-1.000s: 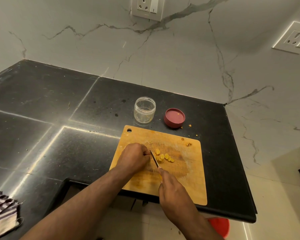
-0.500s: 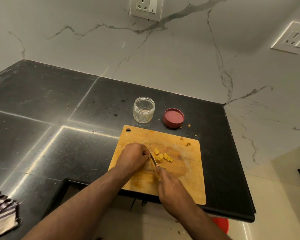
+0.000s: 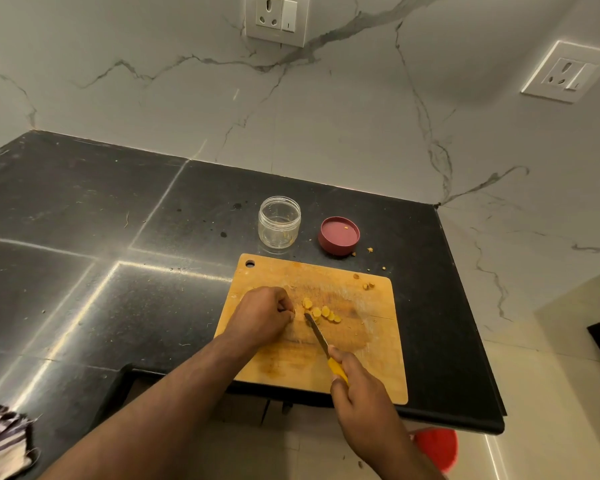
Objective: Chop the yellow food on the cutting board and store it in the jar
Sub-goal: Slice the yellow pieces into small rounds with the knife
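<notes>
Gripping a yellow-handled knife (image 3: 321, 341), right hand (image 3: 357, 393) over near edge of cutting board (image 3: 378, 358); blade long axis diagonal, tip pointing up-left, just beside row of yellow slices (image 3: 321, 311) at board centre. Left hand (image 3: 262, 317) curled on board, fingertips pinched left of slices; held piece too hidden to confirm. Open jar (image 3: 279, 221) and red lid (image 3: 339, 235) behind board. No readable writing.

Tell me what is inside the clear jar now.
The clear jar has no slices inside, only some small yellow specks on its wall. All cut yellow slices lie on the cutting board. Nothing covers its inside.
</notes>
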Tool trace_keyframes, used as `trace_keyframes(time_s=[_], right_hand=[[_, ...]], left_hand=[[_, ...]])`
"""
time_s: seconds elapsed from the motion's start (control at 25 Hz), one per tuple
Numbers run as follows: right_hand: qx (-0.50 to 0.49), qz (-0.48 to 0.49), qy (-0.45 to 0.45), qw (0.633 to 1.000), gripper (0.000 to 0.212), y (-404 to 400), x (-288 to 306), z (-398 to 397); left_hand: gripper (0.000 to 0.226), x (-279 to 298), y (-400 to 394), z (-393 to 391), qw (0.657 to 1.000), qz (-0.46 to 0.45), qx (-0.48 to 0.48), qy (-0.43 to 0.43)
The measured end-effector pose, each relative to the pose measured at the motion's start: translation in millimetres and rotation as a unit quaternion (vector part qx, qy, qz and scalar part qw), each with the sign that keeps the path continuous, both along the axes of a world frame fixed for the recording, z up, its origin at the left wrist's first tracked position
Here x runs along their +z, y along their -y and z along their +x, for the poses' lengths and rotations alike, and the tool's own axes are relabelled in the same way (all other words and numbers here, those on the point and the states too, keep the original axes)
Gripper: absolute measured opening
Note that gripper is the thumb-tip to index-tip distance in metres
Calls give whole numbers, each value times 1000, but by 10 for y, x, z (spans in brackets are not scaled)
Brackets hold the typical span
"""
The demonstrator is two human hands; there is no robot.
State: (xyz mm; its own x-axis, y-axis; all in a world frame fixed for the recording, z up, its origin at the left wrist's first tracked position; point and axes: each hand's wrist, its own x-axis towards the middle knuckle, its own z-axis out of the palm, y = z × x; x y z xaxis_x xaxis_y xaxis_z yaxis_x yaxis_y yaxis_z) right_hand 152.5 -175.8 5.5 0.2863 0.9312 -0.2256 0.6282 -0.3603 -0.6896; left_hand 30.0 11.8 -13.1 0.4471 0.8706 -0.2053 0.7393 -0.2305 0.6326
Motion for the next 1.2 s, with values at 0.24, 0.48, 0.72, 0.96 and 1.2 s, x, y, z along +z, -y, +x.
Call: trace_keyframes(time_s=[0.24,0.48,0.72,0.96,1.2], right_hand=[[-34,3,-39,999,39,9,60,65],[-23,13,-35,999,38,30,129,93],[-46,25,-22,998,39,68,74,169],[-88,12,55,995,42,82,-119,348],[-15,28,40,999,45,-20,-233,91]], left_hand=[[37,89,-19,-67,997,44,-59,14],[35,142,-90,-94,987,86,-131,-44],[27,115,-83,-112,989,86,-105,-58],[34,154,-89,-205,991,72,-70,-85],[42,164,-175,-452,982,-28,-93,-164]])
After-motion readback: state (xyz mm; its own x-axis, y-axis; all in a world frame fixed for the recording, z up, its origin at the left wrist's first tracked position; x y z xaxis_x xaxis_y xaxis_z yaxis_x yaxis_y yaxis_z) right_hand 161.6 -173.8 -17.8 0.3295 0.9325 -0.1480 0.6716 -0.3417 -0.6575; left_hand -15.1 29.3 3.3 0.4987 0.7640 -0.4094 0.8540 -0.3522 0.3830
